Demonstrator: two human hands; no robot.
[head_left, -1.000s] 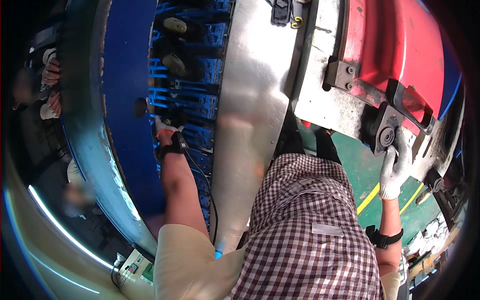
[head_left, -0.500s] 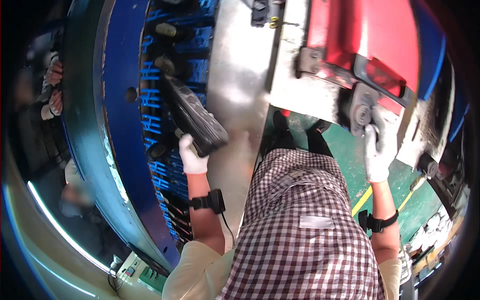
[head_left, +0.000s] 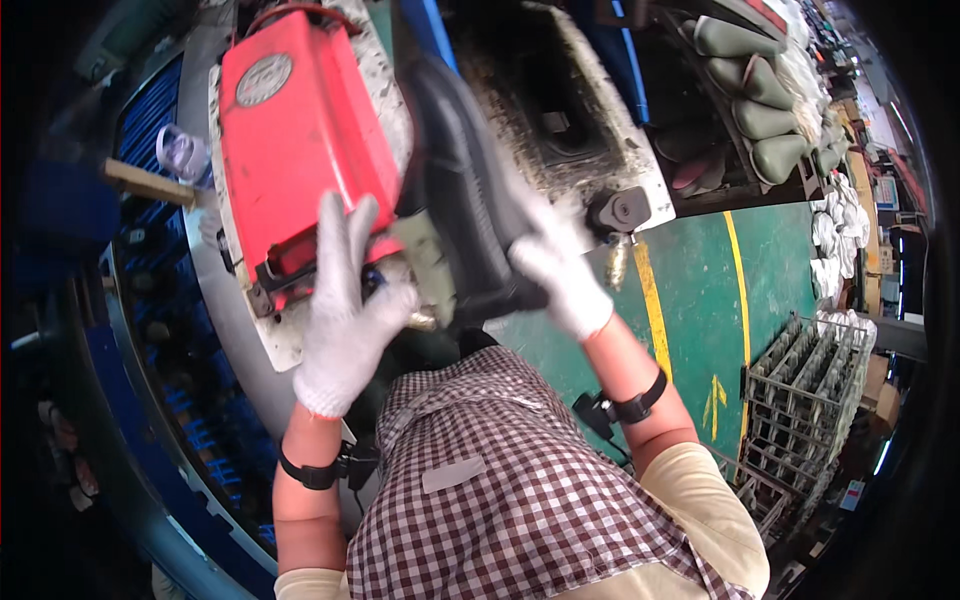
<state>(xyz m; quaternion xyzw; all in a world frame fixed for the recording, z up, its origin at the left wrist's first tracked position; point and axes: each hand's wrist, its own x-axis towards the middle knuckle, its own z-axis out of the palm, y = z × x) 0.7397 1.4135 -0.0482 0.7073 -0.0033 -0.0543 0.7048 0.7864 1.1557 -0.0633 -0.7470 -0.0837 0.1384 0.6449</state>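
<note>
A black boot (head_left: 462, 190), smeared by motion, stands between the red machine and my right hand. My right hand (head_left: 567, 270), in a white knit glove, is closed on the boot's near right side. Some of its fingers are blurred. My left hand (head_left: 348, 320), gloved alike, reaches over the near end of the red machine cover (head_left: 300, 150), two fingers stretched forward and the thumb spread toward the boot. I see nothing held in it. A pale green piece (head_left: 432, 262) lies between my left hand and the boot, its kind unclear.
Right of the boot is a worn metal machine bed (head_left: 560, 110) with a dark round knob (head_left: 626, 210). Several green shoe lasts (head_left: 765, 115) fill a rack at the far right. A wire rack cart (head_left: 805, 400) stands on the green floor (head_left: 695, 290).
My view has swung right, away from the blue rack. The boot, earlier in my left hand, is now at my right hand. My left hand has come over to the red machine.
</note>
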